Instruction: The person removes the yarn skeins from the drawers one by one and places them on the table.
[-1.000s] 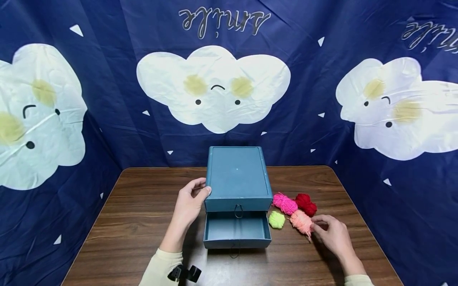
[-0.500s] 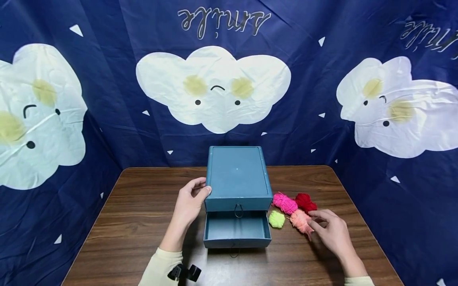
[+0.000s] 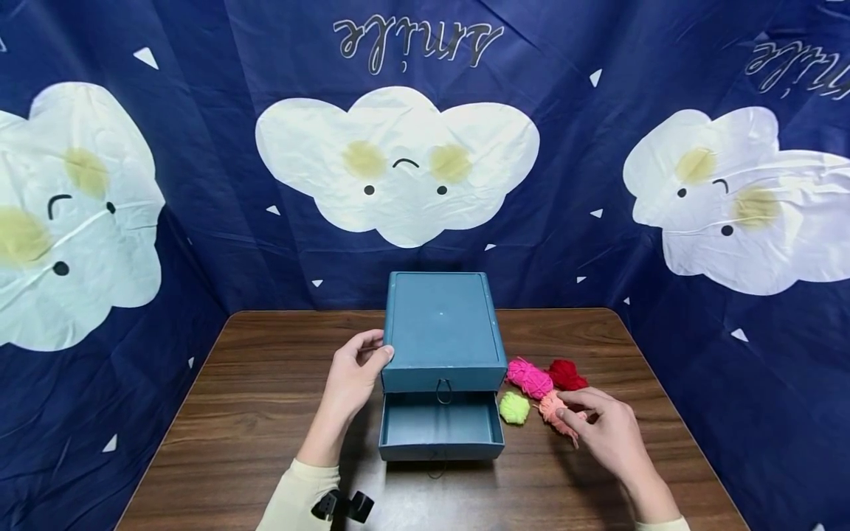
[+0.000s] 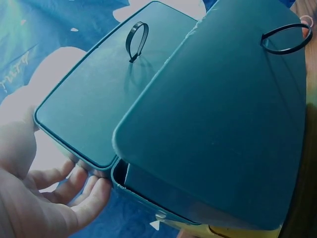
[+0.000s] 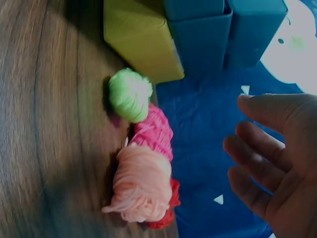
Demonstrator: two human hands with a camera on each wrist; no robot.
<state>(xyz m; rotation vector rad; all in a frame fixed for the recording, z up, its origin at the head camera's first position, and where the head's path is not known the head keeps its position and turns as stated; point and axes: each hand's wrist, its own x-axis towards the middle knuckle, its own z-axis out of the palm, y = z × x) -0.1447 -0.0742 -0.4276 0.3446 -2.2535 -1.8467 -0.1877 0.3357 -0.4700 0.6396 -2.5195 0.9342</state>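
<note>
A teal drawer box [image 3: 438, 324] stands on the table with a drawer [image 3: 441, 428] pulled out; no contents show in it. My left hand [image 3: 355, 376] holds the box's left side near the front, thumb at the top edge, fingers against the side. To the right lie small yarn skeins: bright pink [image 3: 530, 378], dark red [image 3: 567, 375], yellow-green [image 3: 514, 408] and peach [image 3: 554, 413]. Over the peach skein hovers my right hand [image 3: 611, 431], partly covering it in the head view. The right wrist view shows its fingers loosely bent, apart from the yarn.
Black loop pulls [image 4: 137, 42] stick out from the drawer fronts. Below the teal drawers, a yellow section [image 5: 143, 42] appears in the right wrist view. A wooden table [image 3: 279, 413] is bordered by blue cloth [image 3: 199, 147] with cloud prints.
My right hand has moved left and slightly up, from the peach skein's right edge to over it. The left hand, the box and the skeins stay where they were.
</note>
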